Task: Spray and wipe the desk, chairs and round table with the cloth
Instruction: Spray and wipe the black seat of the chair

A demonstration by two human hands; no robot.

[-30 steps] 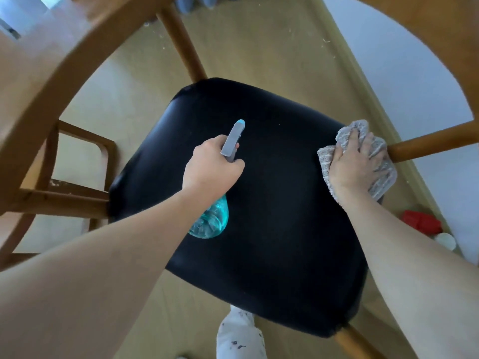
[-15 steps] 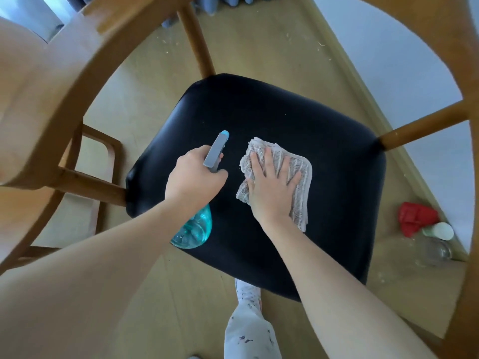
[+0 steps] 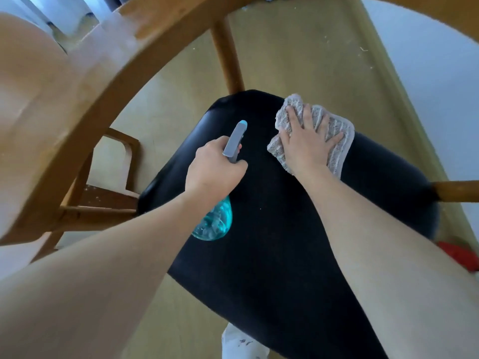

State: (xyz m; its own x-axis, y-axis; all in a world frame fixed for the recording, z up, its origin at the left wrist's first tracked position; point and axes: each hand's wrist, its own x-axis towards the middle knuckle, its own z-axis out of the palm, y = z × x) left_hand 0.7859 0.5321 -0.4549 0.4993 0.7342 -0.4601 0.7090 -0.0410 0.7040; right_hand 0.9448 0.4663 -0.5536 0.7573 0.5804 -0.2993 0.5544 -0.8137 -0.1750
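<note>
The cloth (image 3: pixel 334 136) is spread flat on the far part of the black seat (image 3: pixel 285 242) of the chair, close to the seat's rear edge and just right of the wooden back post (image 3: pixel 228 55). It is pinned under the right hand (image 3: pixel 307 146), whose grip is spread, fingers straight and fanned across the fabric, pressing rather than pinching. The cloth's longer side is seen running across the seat from left to right, with a bunched corner at its far left. The unwiped bulk of the seat is judged to lie toward the person from the cloth, so the coming stroke would most likely be drawn back along the right forearm. Just left of the cloth, not touching it, the spray bottle (image 3: pixel 217 221) is held above the seat by the left hand (image 3: pixel 215 172), whose grip is curled round the bottle's neck, nozzle pointing away. The curved wooden armrest (image 3: pixel 85 104) is seen arching over the left side.
</note>
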